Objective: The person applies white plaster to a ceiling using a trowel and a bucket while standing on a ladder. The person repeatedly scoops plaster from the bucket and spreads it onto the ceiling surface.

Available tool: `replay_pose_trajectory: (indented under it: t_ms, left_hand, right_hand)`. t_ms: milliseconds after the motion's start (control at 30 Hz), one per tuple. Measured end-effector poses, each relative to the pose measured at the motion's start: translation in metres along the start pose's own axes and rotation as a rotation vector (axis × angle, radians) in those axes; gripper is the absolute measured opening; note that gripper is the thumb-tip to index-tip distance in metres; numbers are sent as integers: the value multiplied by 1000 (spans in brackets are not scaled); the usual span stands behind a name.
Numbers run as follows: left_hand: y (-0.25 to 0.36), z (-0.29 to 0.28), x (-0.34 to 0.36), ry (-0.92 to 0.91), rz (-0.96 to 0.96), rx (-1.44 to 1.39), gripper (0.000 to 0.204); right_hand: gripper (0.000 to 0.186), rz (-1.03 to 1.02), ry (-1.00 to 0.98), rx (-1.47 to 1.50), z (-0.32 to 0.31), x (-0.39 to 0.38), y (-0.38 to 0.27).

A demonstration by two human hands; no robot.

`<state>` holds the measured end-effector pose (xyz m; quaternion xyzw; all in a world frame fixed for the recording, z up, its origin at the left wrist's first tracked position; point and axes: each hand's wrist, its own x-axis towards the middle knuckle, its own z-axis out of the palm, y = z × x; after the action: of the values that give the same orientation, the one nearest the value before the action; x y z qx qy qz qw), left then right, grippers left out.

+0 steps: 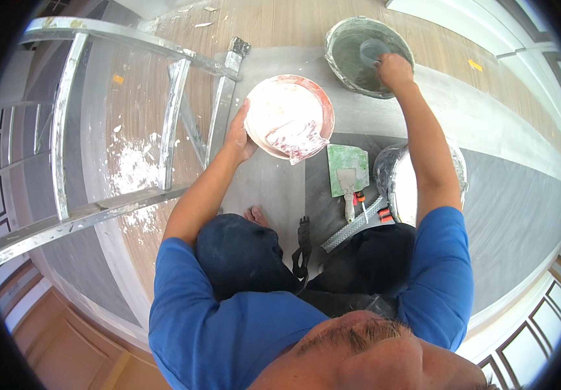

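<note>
My left hand (239,138) grips the left side of a reddish bowl (324,107) with bright white paste inside. Paste is smeared over the bowl's near rim. At the upper right, my right hand (395,70) is closed on a small translucent cup (373,49). That cup is inside a round, plaster-stained basin (330,51) that seems to hold greyish water; whether the cup touches it I cannot tell. Between my arms a green square plate (358,156) lies on the floor, with a putty knife (348,185) partly on it.
A splattered metal ladder (92,211) spans the left side. Under my right forearm stands a bucket (458,166) of white material. A screwdriver (361,203) and a perforated metal strip (348,231) lie close to my right knee. White flakes (134,169) litter the floor among the ladder's rails.
</note>
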<state>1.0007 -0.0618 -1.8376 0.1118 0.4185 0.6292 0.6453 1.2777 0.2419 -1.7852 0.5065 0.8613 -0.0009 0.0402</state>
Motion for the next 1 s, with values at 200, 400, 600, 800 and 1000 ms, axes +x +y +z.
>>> replay_pose_trajectory:
  t_ms: [200, 400, 600, 800, 1000]
  left_hand:
    - [-3, 25, -4, -7, -112, -2, 70]
    - [10, 51, 5, -63, -117, 153, 77]
    - [17, 57, 9, -67, -124, 99, 80]
    - [0, 68, 11, -107, -138, 60, 77]
    - [-12, 80, 21, -193, -186, 37, 75]
  right_hand:
    - [22, -174, -86, -379, -10, 0, -25]
    - [21, -301, -95, -291, 0, -6, -43]
    - [21, -262, 103, 95, -26, -30, -4]
    - [18, -307, 270, 254, -61, -78, -3]
    - [11, -578, 211, -181, -82, -124, -33]
